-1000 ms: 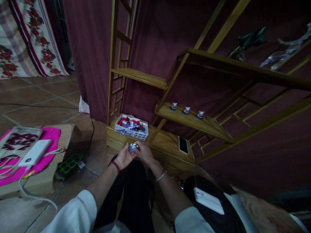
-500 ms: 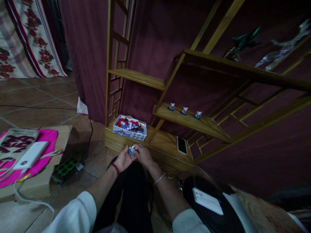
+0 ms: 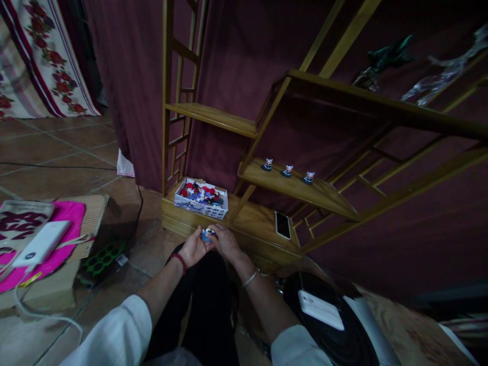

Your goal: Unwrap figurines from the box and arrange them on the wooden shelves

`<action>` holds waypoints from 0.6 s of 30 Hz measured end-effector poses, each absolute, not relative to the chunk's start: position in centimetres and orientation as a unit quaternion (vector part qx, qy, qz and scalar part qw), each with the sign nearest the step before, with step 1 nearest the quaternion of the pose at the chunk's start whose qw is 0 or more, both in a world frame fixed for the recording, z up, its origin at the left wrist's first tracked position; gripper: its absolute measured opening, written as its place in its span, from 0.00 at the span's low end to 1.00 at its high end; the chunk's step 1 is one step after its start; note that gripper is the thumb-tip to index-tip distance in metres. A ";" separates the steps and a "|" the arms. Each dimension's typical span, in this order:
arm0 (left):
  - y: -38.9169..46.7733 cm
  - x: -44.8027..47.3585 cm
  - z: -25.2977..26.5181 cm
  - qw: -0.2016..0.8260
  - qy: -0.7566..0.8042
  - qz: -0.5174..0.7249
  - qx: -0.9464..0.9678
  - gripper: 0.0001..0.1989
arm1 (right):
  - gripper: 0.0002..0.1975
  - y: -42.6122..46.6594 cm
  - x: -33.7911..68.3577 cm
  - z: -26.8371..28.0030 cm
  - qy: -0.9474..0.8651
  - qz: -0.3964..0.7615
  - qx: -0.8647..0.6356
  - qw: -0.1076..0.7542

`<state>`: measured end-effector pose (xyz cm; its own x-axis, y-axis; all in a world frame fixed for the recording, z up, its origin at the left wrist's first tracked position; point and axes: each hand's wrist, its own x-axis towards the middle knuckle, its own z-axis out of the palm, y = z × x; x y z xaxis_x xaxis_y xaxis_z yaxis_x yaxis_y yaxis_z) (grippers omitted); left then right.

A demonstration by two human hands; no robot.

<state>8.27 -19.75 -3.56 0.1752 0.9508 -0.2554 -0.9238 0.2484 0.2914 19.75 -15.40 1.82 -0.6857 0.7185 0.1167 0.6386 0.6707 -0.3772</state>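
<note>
Between my hands, above my knees, is a small blue-and-white figurine (image 3: 208,234). My left hand (image 3: 193,248) has its fingers curled around the figurine's left side and underneath. My right hand (image 3: 225,242) grips it from the right, and its fingers partly cover it. Just beyond them, an open white patterned box (image 3: 201,207) full of red, white, black and purple figurines rests on the bottom board of the shelf. Three similar small figurines, the middle one (image 3: 287,171) among them, stand in a row on a raised shelf board (image 3: 267,177).
A phone (image 3: 282,225) lies on the bottom board, right of the box. At left, a white power bank (image 3: 41,244) with a cable sits on pink cloth over a carton. Another white device (image 3: 321,309) rests on a black round seat (image 3: 301,284) at right. Wrapped ornaments stand higher up.
The whole view has shifted slightly as my head moved. Both hands keep hold of the figurine in nearly the same place, and the box and row of figurines look unchanged.
</note>
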 end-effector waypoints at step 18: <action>-20.5 8.5 -1.2 0.754 0.296 0.582 0.075 0.13 | 0.06 -16.6 20.1 3.8 -0.882 0.178 -0.402 0.169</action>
